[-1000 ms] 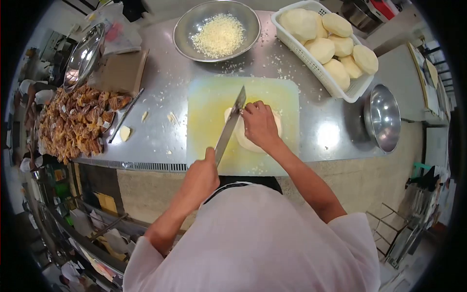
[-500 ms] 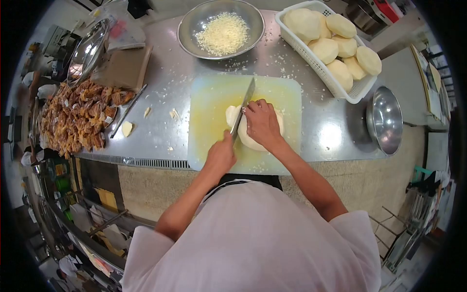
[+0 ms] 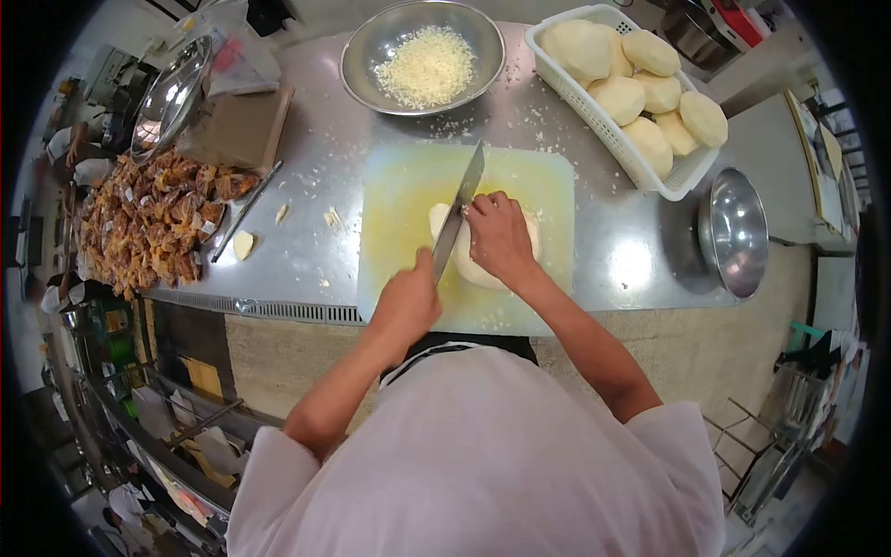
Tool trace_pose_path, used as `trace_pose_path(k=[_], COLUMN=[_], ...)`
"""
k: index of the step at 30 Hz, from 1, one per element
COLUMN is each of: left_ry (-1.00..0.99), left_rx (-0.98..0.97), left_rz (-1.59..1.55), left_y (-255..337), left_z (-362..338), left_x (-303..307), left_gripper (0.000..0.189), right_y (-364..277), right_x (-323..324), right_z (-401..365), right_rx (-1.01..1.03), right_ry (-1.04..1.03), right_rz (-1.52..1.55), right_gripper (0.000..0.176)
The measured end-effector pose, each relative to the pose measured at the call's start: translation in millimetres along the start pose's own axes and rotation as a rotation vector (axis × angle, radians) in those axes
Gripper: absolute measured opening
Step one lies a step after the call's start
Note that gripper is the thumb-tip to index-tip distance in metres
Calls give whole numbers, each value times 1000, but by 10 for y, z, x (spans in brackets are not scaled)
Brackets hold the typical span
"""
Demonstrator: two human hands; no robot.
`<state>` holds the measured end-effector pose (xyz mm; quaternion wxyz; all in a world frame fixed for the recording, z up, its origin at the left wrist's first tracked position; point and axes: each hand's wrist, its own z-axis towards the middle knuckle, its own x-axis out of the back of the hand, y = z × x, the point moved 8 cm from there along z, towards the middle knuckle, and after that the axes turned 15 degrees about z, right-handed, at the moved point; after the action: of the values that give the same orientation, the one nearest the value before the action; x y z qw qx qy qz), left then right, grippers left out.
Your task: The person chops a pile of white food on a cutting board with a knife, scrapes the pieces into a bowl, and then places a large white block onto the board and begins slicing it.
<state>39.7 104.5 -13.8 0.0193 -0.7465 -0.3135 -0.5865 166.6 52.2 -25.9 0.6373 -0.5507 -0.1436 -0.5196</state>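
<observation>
My left hand (image 3: 408, 302) is closed round the handle of a large kitchen knife (image 3: 459, 206), its blade pointing away from me. The blade lies along the left side of a big, pale, peeled root vegetable (image 3: 481, 271), which looks like a jicama. My right hand (image 3: 499, 237) presses on top of that vegetable with fingers bent, fingertips close to the blade. Just left of the knife sits a cut pale piece (image 3: 438, 218), partly hidden by the blade. Everything rests on a yellow-stained, pale cutting board (image 3: 390, 278).
Beyond the board stands a steel bowl (image 3: 357, 70) of small pale bits. A white basket (image 3: 594, 130) holds several peeled vegetables at the back right, near another steel bowl (image 3: 733, 232). Brown bagged food (image 3: 153, 223), a metal rod (image 3: 246, 212) and a cardboard box (image 3: 237, 130) are left.
My left hand has drawn back toward me and slightly left with the knife, whose blade now shows more of its flat side. My right hand stays almost in place on the vegetable.
</observation>
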Motion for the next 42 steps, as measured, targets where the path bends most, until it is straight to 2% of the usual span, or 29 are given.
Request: trace_pose_path(k=[1, 4, 5, 8, 12, 15, 17, 21, 24, 27, 29, 30, 33, 36, 39, 42], left_ry=[-39, -45, -5, 57, -82, -69, -19, 37, -67, -76, -17, 42, 22, -58, -44, 19], left_rx=[43, 46, 59, 6, 70, 98, 60, -9, 90, 118, 68, 15, -6, 64, 65, 73], left_rz=[1, -43, 20, 8, -61, -61, -26, -45, -67, -6, -3, -4, -56, -61, -40, -32], left_y=[44, -68, -73, -44, 11, -5, -5, 35, 52, 15, 10, 87, 86, 96, 62, -2], left_z=[-191, -270, -99, 382, -266, -286, 155, 249, -327, -231, 219, 350, 200, -345, -269, 253], left_x=[172, -155, -356, -435, 124, -154, -438, -178, 153, -310, -521, -434, -187, 113, -291, -599], left_gripper=[39, 39, 38, 39, 35, 30, 31, 34, 35, 34, 34, 35, 37, 37, 33, 34], right_y=[11, -2, -11, -42, -10, 16, 26, 1, 10, 30, 29, 28, 25, 42, 78, 90], right_x=[-4, 11, 13, 51, 25, 34, 21, 52, 66, 67, 52, 51, 72, 63, 81, 122], right_z=[-4, -1, 5, -25, 23, -22, 4, 18, 0, -21, -22, -22, -2, -28, -51, -72], right_rx=[-9, -27, -25, 6, -20, -63, -68, -26, -64, -81, -84, -78, -69, -102, -102, -94], right_ry=[22, -8, -10, 26, 21, 0, -9, 27, 34, 25, 29, 33, 29, 50, 54, 31], right_rz=[12, 5, 9, 25, 32, 27, 22, 41, 56, 67, 78, 81, 78, 90, 111, 146], right_gripper=[24, 26, 26, 27, 27, 27, 27, 26, 26, 27, 28, 28, 29, 29, 29, 28])
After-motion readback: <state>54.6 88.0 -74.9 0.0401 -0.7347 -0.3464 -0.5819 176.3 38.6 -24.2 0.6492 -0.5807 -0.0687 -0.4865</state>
